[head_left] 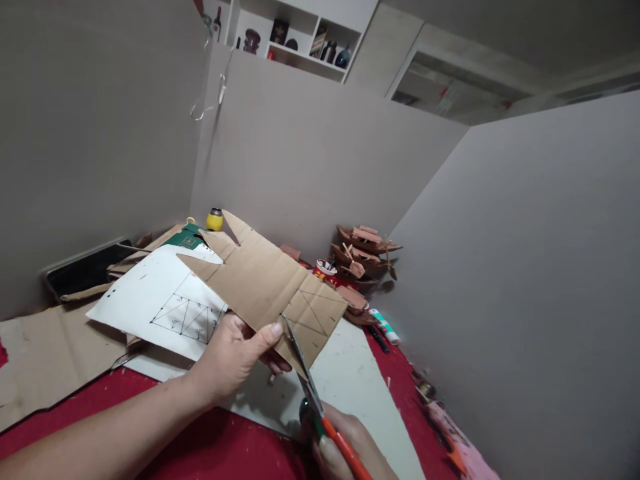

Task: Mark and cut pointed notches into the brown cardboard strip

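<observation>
My left hand (240, 350) grips a piece of brown cardboard (265, 273) by its near edge, thumb on top. Two pointed spikes and a slanted tip stand out at the cardboard's far left end, and pencil lines cross its right end. In my right hand (345, 440) is a pair of scissors (305, 373) with orange and green handles. The blades lie at the cardboard's near edge, right of my left thumb, with the upper blade's tip close to a drawn line.
Behind the cardboard lies a white sheet (135, 300) with a drawn truss figure. A white board (360, 367) rests on the red cloth (200, 447). Model wooden boats (370, 247), a glue tube (384, 327) and a yellow-banded jar (215, 220) stand farther back. Grey walls enclose the table.
</observation>
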